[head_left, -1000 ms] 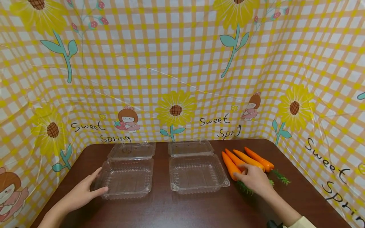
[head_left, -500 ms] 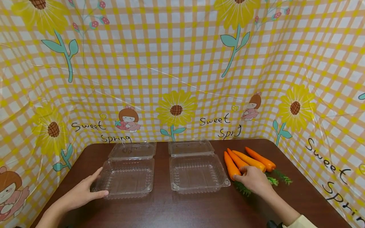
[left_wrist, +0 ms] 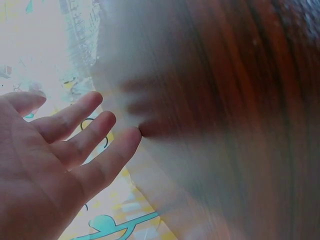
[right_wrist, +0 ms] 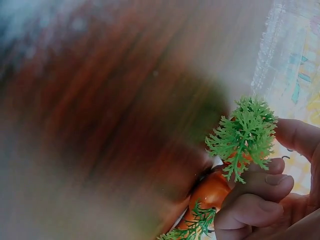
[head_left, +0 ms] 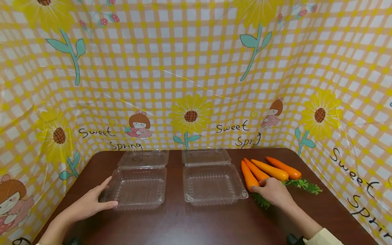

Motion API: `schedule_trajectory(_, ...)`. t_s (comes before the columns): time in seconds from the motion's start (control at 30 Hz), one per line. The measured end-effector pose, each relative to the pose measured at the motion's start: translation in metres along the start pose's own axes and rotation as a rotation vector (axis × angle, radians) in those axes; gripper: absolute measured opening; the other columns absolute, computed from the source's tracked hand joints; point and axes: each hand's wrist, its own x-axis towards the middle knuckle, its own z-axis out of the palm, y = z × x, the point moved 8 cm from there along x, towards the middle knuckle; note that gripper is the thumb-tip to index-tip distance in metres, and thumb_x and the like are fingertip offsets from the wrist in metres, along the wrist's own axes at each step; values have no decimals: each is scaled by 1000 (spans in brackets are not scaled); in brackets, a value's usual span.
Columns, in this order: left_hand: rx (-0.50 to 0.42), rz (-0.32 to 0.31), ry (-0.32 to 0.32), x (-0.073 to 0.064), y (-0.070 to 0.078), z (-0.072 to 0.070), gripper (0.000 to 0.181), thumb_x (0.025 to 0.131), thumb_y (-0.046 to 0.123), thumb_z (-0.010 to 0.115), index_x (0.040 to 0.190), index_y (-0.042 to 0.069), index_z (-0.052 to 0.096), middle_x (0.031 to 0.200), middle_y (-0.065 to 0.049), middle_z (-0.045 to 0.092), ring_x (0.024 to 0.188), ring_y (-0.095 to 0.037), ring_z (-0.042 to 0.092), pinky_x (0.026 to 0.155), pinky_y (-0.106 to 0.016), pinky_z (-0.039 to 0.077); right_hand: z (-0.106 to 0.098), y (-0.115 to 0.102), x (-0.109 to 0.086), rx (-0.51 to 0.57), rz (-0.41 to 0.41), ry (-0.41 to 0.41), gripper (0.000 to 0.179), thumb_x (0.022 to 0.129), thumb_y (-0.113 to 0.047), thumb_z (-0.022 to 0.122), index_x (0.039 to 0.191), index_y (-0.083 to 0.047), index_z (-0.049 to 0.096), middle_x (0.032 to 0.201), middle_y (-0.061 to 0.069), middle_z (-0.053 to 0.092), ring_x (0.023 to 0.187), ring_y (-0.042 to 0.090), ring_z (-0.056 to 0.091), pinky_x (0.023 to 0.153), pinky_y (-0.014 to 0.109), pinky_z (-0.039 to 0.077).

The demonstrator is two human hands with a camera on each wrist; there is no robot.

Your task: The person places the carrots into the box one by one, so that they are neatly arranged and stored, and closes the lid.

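Writing: the checked cloth (head_left: 202, 64) bears black script (head_left: 96, 132) reading "Sweet" over "Spring" at left. At centre right, "Sweet" stands above the letters "Spr" and "g" at a fold. On the right-hand wall, "Sweet" stands over "Sprin", cut by the frame edge.

Right hand (head_left: 275, 193): thumb and fingers pinch the leftmost carrot (head_left: 248, 175) at its near, leafy end. The carrot lies on the table (head_left: 183, 226), just right of the right box (head_left: 214, 201), its tip pointing away from the person. Its leaves (right_wrist: 242, 137) show beside the thumb and fingers in the right wrist view, and its body extends beyond the grip. Three other carrots (head_left: 271, 170) lie close by on its right, tips also pointing away; the hand partly covers the nearest.

Left hand (head_left: 87, 204): fingers and thumb spread apart, holding nothing, at the left side of the left box (head_left: 139, 205); whether all fingertips touch it cannot be told. Both boxes are clear plastic, set side by side but apart, with their lids (head_left: 206, 156) folded back behind them.
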Motion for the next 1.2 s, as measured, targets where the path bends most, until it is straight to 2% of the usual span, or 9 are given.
schedule_trajectory(0.17, 12, -2, 5, 2, 5, -2, 103, 94, 43, 69, 162, 4, 4, 151, -41, 32, 139, -65, 24, 94, -74, 37, 0, 3, 0, -6, 21, -33, 41, 89, -42, 70, 61, -14, 61, 52, -7, 34, 50, 12, 35, 52, 28, 29)
schedule_trajectory(0.33, 24, -7, 2, 4, 8, -5, 103, 94, 45, 69, 162, 4, 4, 152, -41, 31, 139, -66, 22, 95, -76, 36, 0, 5, 2, 3, 21, -59, 47, 92, -46, 67, 59, -14, 57, 51, -7, 34, 49, 11, 33, 50, 27, 28)
schedule_trajectory(0.53, 36, -6, 12, 4, 7, -5, 104, 93, 45, 70, 161, 1, 5, 149, -41, 35, 138, -64, 26, 97, -74, 36, 5, 10, 4, 75, 57, -104, 49, 92, -44, 67, 56, -17, 46, 51, -7, 31, 47, 10, 28, 48, 25, 26)
schedule_trajectory(0.67, 40, -11, 16, 4, 4, -5, 104, 93, 46, 70, 162, 2, 5, 148, -41, 38, 138, -63, 29, 97, -73, 37, 8, 11, 7, 103, 72, -105, 44, 90, -38, 69, 56, -15, 53, 50, -7, 34, 46, 9, 28, 47, 24, 26)
schedule_trajectory(0.87, 39, -11, 22, 4, 3, -5, 104, 92, 46, 70, 162, 3, 6, 146, -39, 41, 137, -61, 32, 98, -72, 37, 9, 9, 7, 168, 70, -122, 43, 92, -35, 69, 58, -12, 56, 50, -7, 33, 45, 8, 27, 47, 24, 28)
schedule_trajectory(1.1, 40, -16, 28, 4, 1, -5, 104, 92, 47, 70, 162, 4, 8, 146, -36, 44, 137, -59, 34, 98, -71, 38, 2, 10, 2, 255, 105, -174, 47, 93, -38, 68, 59, -17, 43, 53, -7, 25, 48, 10, 20, 47, 26, 24)
schedule_trajectory(1.2, 54, -15, 37, 4, -1, -5, 103, 92, 47, 71, 162, 3, 9, 144, -35, 46, 137, -59, 36, 98, -70, 39, -1, 9, 0, 245, 109, -187, 46, 93, -39, 67, 60, -16, 46, 54, -6, 24, 49, 11, 19, 47, 27, 23)
